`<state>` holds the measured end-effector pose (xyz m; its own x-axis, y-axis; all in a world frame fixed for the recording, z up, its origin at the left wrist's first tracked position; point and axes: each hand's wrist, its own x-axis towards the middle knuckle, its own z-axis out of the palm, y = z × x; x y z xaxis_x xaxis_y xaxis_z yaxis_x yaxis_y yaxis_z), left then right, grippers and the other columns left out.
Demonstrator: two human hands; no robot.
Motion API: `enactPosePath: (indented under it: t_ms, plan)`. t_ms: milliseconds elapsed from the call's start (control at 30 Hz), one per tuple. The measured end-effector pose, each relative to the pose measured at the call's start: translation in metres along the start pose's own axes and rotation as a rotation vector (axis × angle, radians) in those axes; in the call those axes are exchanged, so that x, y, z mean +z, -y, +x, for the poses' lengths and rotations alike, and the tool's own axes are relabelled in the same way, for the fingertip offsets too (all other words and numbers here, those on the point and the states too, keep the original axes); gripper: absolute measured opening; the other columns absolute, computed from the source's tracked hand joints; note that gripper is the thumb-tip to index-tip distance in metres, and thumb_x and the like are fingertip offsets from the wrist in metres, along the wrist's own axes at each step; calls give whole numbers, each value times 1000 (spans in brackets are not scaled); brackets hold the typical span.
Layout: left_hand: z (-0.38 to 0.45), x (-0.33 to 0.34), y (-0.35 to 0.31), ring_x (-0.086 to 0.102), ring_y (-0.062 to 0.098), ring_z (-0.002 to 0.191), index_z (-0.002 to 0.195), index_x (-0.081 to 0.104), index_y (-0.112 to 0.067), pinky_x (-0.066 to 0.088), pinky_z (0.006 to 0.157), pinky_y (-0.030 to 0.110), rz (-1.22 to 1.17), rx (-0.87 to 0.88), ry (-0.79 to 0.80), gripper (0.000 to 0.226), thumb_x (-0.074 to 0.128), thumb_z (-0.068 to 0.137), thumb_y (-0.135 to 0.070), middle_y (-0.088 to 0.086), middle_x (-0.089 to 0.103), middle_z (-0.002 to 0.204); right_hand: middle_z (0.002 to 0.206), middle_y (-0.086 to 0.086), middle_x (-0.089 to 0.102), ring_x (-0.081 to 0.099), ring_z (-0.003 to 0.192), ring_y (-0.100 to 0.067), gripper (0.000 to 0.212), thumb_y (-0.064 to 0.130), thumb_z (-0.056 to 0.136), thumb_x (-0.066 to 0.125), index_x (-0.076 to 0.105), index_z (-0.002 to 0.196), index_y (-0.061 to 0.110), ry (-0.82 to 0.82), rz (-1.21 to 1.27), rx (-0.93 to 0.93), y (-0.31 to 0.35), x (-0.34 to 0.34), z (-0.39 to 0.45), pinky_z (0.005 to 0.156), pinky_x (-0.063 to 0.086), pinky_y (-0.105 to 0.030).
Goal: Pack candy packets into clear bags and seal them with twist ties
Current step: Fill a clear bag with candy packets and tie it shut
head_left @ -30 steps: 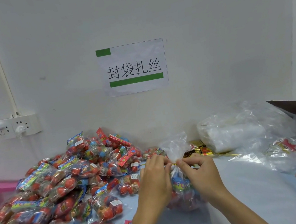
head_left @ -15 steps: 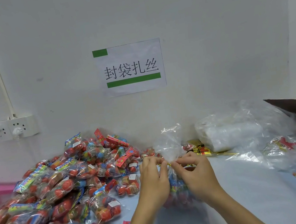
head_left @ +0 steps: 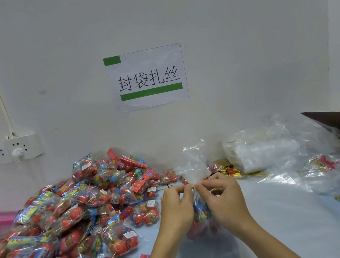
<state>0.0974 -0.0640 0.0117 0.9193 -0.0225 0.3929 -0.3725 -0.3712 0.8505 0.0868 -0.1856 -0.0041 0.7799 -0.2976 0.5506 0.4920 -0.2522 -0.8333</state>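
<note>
My left hand [head_left: 177, 208] and right hand [head_left: 222, 198] both have their fingertips pinched narrow on the gold twist tie [head_left: 193, 188] wrapped at the gathered neck of the clear bag [head_left: 192, 165], whose loose top flares up above my knuckles while its candy-filled bottom rests on the pale blue table [head_left: 290, 221] between my wrists. Off to my left lies the heap of candy packets [head_left: 77, 210]; behind my right hand lie a bundle of gold twist ties [head_left: 229, 169] and a stack of empty clear bags [head_left: 263, 149] against the wall, under the paper sign [head_left: 147, 77].
</note>
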Motion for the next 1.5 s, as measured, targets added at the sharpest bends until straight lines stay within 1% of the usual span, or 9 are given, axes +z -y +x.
enactPosePath:
  t_ms: [133, 233, 400, 533, 733, 867, 1167, 1333, 1500]
  plan:
    - [1, -2, 1, 55, 9, 63, 80, 70, -5, 42, 56, 19, -37, -27, 37, 38, 51, 102, -29, 4, 66, 70, 81, 1, 62, 64, 79, -14, 7, 10, 86, 77, 80, 82, 16, -1, 3, 8, -1, -1, 1, 63, 50, -17]
    - [-1, -3, -3, 62, 3, 63, 82, 72, -8, 45, 55, 15, -87, -44, 44, 36, 51, 102, -29, 0, 70, 71, 82, 3, 63, 65, 81, -14, 7, 11, 86, 77, 80, 83, 17, -2, -1, 15, -1, -1, 1, 64, 50, -16]
    - [-4, -4, -7, 56, -7, 52, 70, 67, -17, 38, 50, 7, -119, -41, 45, 38, 49, 103, -24, -17, 61, 52, 80, 5, 61, 62, 78, -10, 7, 12, 86, 78, 80, 81, 17, 5, -21, -13, 0, 0, 1, 64, 48, -14]
    - [-6, -3, -9, 53, -6, 47, 60, 68, -20, 37, 48, 9, -181, -32, 7, 44, 53, 102, -20, -13, 62, 51, 78, 5, 61, 62, 75, -9, 9, 12, 85, 77, 80, 79, 17, -3, -9, -17, 1, -1, 1, 62, 47, -13]
    - [-2, -4, -5, 68, -4, 77, 76, 76, -22, 48, 62, 8, -278, -72, -33, 24, 63, 95, -14, -13, 75, 78, 82, -1, 65, 66, 79, -15, 15, 8, 87, 76, 79, 78, 20, -18, 49, 35, 1, -2, 2, 66, 55, -25]
    - [-1, -9, -1, 66, 6, 85, 83, 73, -16, 55, 76, 22, -227, -3, -24, 15, 65, 90, -6, -8, 72, 81, 84, -1, 66, 67, 82, -15, 11, 9, 87, 76, 80, 81, 16, -11, 40, 49, 2, -2, 2, 70, 58, -29]
    - [2, -16, 4, 67, 12, 72, 81, 70, -18, 56, 68, 27, -106, 173, -4, 13, 73, 85, -6, -4, 71, 75, 85, -2, 66, 66, 82, -14, 8, 9, 86, 76, 80, 82, 15, 4, 37, 49, 2, -3, 1, 67, 53, -23]
    - [2, -15, 7, 67, 4, 68, 80, 63, -32, 52, 59, 16, -5, 237, -5, 27, 74, 84, -8, -15, 70, 75, 86, -2, 66, 66, 83, -15, 7, 10, 87, 75, 80, 82, 13, 12, 23, 61, 0, -3, 1, 67, 54, -22]
    - [4, -18, 9, 64, 3, 69, 77, 64, -25, 50, 58, 15, 138, 347, -22, 22, 75, 83, -6, -15, 67, 73, 85, -1, 66, 66, 82, -14, 9, 10, 87, 76, 80, 81, 14, 13, 10, 68, -1, -2, 0, 67, 54, -21]
